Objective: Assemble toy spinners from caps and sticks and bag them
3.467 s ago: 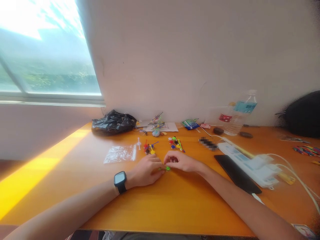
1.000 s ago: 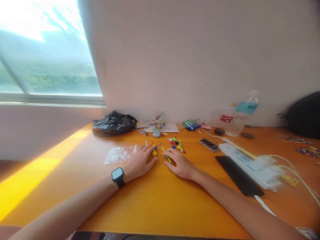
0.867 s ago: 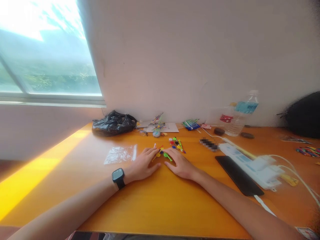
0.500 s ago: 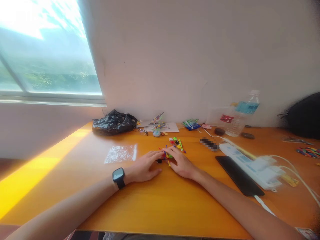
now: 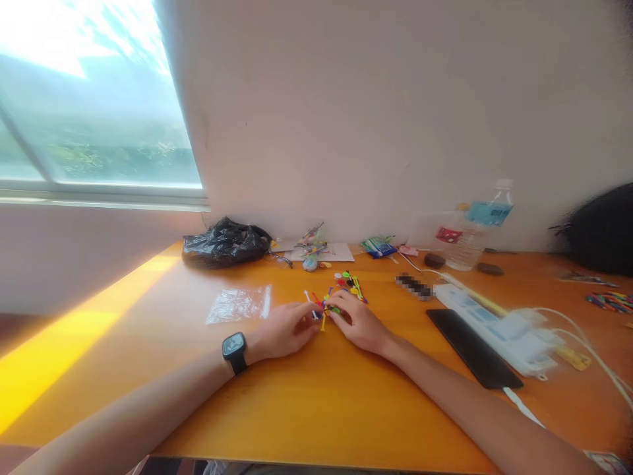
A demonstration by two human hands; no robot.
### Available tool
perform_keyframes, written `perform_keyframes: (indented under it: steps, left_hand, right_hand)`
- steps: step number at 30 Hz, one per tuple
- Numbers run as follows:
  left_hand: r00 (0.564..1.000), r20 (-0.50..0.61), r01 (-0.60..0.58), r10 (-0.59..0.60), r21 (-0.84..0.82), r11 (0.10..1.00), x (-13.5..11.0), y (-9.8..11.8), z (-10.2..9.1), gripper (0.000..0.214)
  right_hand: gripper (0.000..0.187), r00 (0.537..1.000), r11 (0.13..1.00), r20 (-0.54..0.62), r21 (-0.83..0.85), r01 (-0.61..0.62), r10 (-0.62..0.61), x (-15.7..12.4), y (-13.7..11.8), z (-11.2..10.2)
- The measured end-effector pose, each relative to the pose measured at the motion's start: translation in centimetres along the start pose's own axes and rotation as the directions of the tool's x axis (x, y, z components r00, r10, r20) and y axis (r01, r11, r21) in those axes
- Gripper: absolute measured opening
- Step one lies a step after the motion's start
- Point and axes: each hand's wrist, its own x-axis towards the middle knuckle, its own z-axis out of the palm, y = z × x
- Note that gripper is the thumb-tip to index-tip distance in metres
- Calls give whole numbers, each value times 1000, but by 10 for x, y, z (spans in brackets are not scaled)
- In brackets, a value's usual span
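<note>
Between my two hands is a small cluster of colourful plastic sticks (image 5: pixel 324 322) with knobbed ends, in yellow, red, blue, green and white. My left hand (image 5: pixel 287 328), with a smartwatch on its wrist, has its thumb and fingers closed at the cluster's left side, by a white stick (image 5: pixel 308 297). From the right, my right hand (image 5: pixel 360 321) pinches the cluster with bent fingers. The fingers hide much of how the pieces join. Just beyond lie loose round pieces (image 5: pixel 345 275) and more sticks (image 5: pixel 357 287).
A clear plastic bag (image 5: pixel 239 305) lies left of my hands. A black plastic bag (image 5: pixel 225 243) and a colourful stick model (image 5: pixel 314 249) on paper stand along the wall. To the right are a phone (image 5: pixel 472 346), a power strip (image 5: pixel 494 326) with cables and a bottle (image 5: pixel 467 237).
The cluster has turned between my fingers: its yellow stick has shifted left and a white stick now shows on the left. My left fingers have curled in more.
</note>
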Motion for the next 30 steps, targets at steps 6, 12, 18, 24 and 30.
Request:
perform_keyframes:
  steps: [6,12,18,24,30]
  left_hand:
    - [987,-161,31,-6,153,988,3,-4,-4,20]
    - [957,-256,228,-137,372,900,5,-19,-15,23]
    - [970,-189,215,-155,361,908,7,-21,-23,14]
    - [966,-173,256,-194,497,829,4,-26,-23,17]
    - [888,-135,434,-439,558,707,-3,-42,-23,43]
  right_hand:
    - [24,1000,999,0,-52,-12,12,0,-5,-3]
    - [23,998,1000,57,8,25,-26,-1,-2,-1]
    - [25,999,998,31,57,12,-14,-1,3,0]
    - [26,999,995,-36,96,6,-3,0,11,1]
    - [20,998,996,-70,87,0,6,1,9,1]
